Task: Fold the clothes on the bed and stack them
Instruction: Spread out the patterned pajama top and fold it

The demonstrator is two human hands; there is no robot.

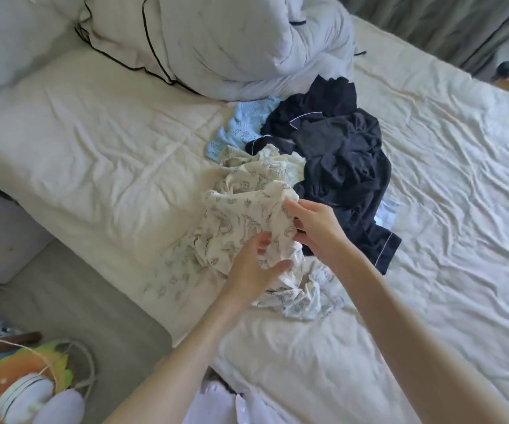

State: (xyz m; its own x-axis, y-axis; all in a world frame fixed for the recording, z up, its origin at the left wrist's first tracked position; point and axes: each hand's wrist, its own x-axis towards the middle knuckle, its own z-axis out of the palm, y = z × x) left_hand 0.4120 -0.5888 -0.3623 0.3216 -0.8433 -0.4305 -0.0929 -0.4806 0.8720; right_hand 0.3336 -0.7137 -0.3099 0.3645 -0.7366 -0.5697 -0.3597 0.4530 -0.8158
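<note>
On the bed (430,185), a cream printed cloth (241,215) is pinched by the right hand (314,228) and gripped by the left hand (256,267), beside dark clothes (338,148) and a blue top (244,127).

The bed (430,185) wears a cream sheet. On it lie a cream garment (247,221) printed with small grey figures, a navy garment (338,148) edged in thin white piping, and a pale blue knit (244,127) with an openwork pattern. Toward the bed's head corner, the white duvet (231,41) carries black piping. Beyond the far edge hang grey-green curtains (449,22).
</note>
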